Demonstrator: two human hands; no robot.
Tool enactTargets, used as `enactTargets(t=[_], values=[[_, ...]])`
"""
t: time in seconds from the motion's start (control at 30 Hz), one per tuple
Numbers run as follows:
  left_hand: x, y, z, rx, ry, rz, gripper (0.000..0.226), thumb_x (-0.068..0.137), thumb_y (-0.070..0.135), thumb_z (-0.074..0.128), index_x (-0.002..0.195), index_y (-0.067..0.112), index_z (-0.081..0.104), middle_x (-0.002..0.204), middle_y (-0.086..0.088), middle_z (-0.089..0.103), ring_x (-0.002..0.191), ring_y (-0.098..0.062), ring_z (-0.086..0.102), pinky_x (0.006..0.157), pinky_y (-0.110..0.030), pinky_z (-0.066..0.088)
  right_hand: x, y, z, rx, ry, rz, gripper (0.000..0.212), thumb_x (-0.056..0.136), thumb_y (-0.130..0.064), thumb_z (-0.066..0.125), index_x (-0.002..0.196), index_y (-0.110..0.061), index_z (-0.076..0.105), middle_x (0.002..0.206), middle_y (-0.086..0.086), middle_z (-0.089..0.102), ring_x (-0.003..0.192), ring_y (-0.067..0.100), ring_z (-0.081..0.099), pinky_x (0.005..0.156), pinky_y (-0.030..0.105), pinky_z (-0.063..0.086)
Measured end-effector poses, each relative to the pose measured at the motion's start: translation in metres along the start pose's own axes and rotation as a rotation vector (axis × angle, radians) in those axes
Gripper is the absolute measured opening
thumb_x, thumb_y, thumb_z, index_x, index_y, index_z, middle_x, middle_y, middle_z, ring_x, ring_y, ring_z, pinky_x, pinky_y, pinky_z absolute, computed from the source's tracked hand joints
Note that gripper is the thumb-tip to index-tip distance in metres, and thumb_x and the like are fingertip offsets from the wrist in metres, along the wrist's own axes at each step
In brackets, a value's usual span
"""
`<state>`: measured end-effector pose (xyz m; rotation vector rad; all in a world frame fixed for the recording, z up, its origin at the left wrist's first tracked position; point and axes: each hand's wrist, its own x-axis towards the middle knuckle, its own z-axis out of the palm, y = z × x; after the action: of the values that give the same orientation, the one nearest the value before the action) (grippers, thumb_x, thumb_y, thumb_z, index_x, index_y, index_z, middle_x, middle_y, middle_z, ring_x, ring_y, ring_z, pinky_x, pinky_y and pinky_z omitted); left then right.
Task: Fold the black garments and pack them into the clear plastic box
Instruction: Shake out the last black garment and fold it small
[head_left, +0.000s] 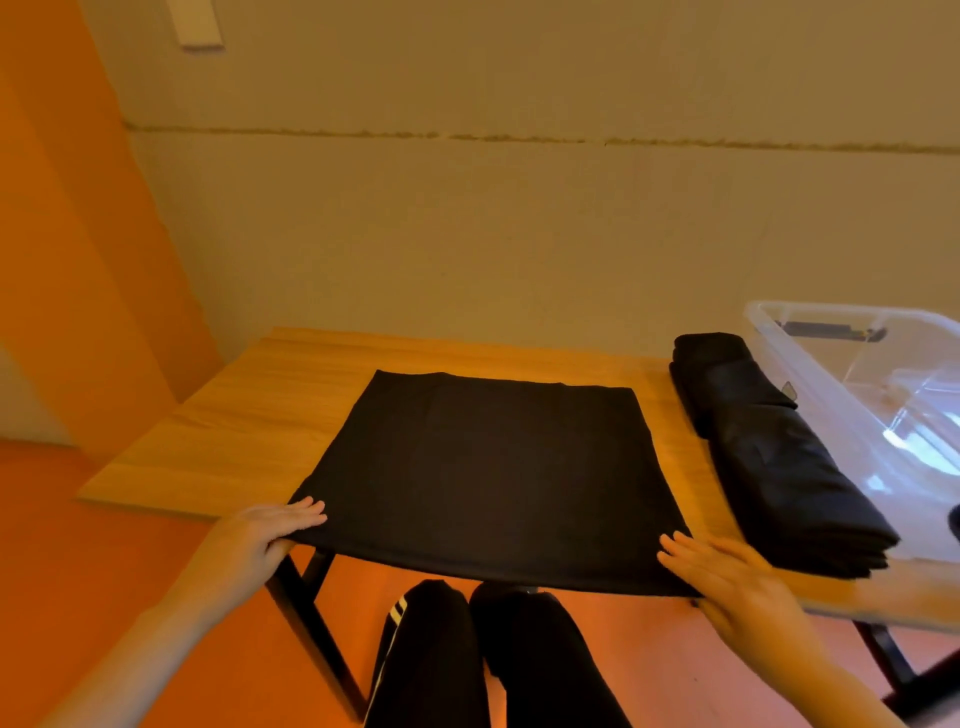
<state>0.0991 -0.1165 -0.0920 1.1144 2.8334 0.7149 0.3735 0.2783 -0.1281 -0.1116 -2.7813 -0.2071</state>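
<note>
Folding is well under way, and we join it mid-garment: a black garment (483, 467) lies flat on the worktop (249, 415), already squared into a neat panel, its near edge hanging just over the worktop's front. Left hand (265, 535) has a grip on the near-left corner, thumb tucked under the hem and fingers laid over the top, a light pinch rather than a fist. Right hand (737, 587) sits at the near-right corner, fingers stretched out flat across the cloth; whether the thumb has anything beneath, I cannot tell from here. Just beyond the right hand's grip, a stack of folded black garments (769, 452) waits, its top layers tidy and touching or all but touching the wall of the clear plastic box (789, 358). That box, further out past the stack, looks largely unfilled through its walls, though one dark shape shows at its near right edge and I can't make out what it is. So the reckoning, as I judge it: several pieces folded, one more needing at least another fold away from these two corners, and most or all of the packing yet to come.
</note>
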Motion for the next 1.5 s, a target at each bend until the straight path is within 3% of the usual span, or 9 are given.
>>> enactTargets(t=[0.13,0.27,0.4,0.5,0.77,0.97,1.1,1.3,1.5], values=[[0.012,0.028,-0.036,-0.202,-0.016,-0.207,0.031,0.092,-0.003,0.050,0.090,0.024,0.064,0.081,0.014,0.060,0.061,-0.001,0.051,0.053,-0.011,0.035,0.018,-0.004,-0.039,0.545,0.049,0.378,0.053,0.075,0.010,0.067,0.085,-0.041,0.062,0.073,-0.033,0.063,0.083,-0.014,0.058,0.076,-0.001,0.040],[0.051,0.052,-0.069,-0.445,0.194,-0.173,0.017,0.093,0.006,0.053,0.085,0.017,0.063,0.080,0.006,0.060,0.075,-0.016,0.055,0.058,-0.013,0.037,0.070,0.006,-0.080,0.866,0.397,0.595,0.022,0.086,-0.001,0.059,0.087,-0.021,0.067,0.081,-0.012,0.063,0.080,-0.001,0.061,0.076,0.012,0.049],[0.089,0.086,-0.099,-0.830,0.489,-0.177,0.015,0.097,0.016,0.049,0.094,0.005,0.059,0.079,0.002,0.056,0.086,-0.019,0.055,0.071,-0.027,0.042,0.127,0.018,-0.121,1.114,0.518,0.684,0.016,0.093,-0.013,0.054,0.082,-0.021,0.064,0.071,-0.003,0.064,0.060,0.004,0.060,0.057,0.023,0.051],[0.103,0.108,-0.126,-0.855,0.659,-0.139,0.017,0.100,0.018,0.043,0.096,0.005,0.053,0.075,0.004,0.051,0.069,-0.008,0.050,0.051,-0.009,0.039,0.155,0.031,-0.158,1.111,0.505,0.626,0.023,0.095,-0.011,0.049,0.076,-0.020,0.060,0.074,0.004,0.058,0.068,0.009,0.058,0.062,0.022,0.050],[0.113,0.117,-0.167,-0.864,0.861,-0.032,0.022,0.099,0.027,0.045,0.083,0.019,0.058,0.078,0.008,0.055,0.071,-0.005,0.053,0.063,-0.024,0.042,0.170,0.044,-0.214,1.253,0.641,0.641,0.011,0.090,-0.015,0.059,0.080,-0.017,0.064,0.079,0.005,0.063,0.073,0.015,0.060,0.067,0.027,0.052],[0.159,0.097,-0.140,-0.832,0.786,-0.153,0.037,0.098,0.029,0.045,0.064,0.016,0.044,0.064,-0.001,0.043,0.059,-0.016,0.045,0.052,-0.027,0.032,0.202,0.068,-0.161,1.227,0.486,0.780,0.019,0.091,-0.015,0.058,0.073,-0.014,0.063,0.075,0.010,0.061,0.068,0.021,0.058,0.061,0.032,0.049],[0.212,0.054,-0.093,-0.739,0.522,-0.355,0.036,0.097,0.035,0.045,0.075,0.008,0.051,0.076,-0.012,0.052,0.076,-0.030,0.054,0.063,-0.037,0.037,0.236,0.093,-0.090,1.073,0.202,0.915,0.028,0.094,-0.016,0.053,0.068,-0.007,0.055,0.066,0.014,0.048,0.059,0.023,0.045,0.054,0.029,0.035],[0.277,0.006,-0.002,-0.607,0.242,-0.489,0.032,0.097,0.026,0.048,0.072,0.006,0.049,0.071,-0.006,0.049,0.074,-0.026,0.051,0.061,-0.034,0.033,0.281,0.111,0.011,0.847,-0.096,0.968,0.019,0.092,-0.017,0.057,0.090,0.000,0.064,0.082,0.013,0.061,0.076,0.027,0.060,0.059,0.029,0.046],[0.327,-0.027,0.045,-0.436,0.202,-0.521,0.027,0.096,0.026,0.050,0.089,0.004,0.061,0.084,-0.010,0.058,0.085,-0.031,0.056,0.071,-0.035,0.039,0.308,0.120,0.075,0.841,-0.017,1.107,0.017,0.091,-0.013,0.058,0.079,-0.003,0.062,0.071,0.009,0.056,0.066,0.021,0.052,0.064,0.030,0.041]])
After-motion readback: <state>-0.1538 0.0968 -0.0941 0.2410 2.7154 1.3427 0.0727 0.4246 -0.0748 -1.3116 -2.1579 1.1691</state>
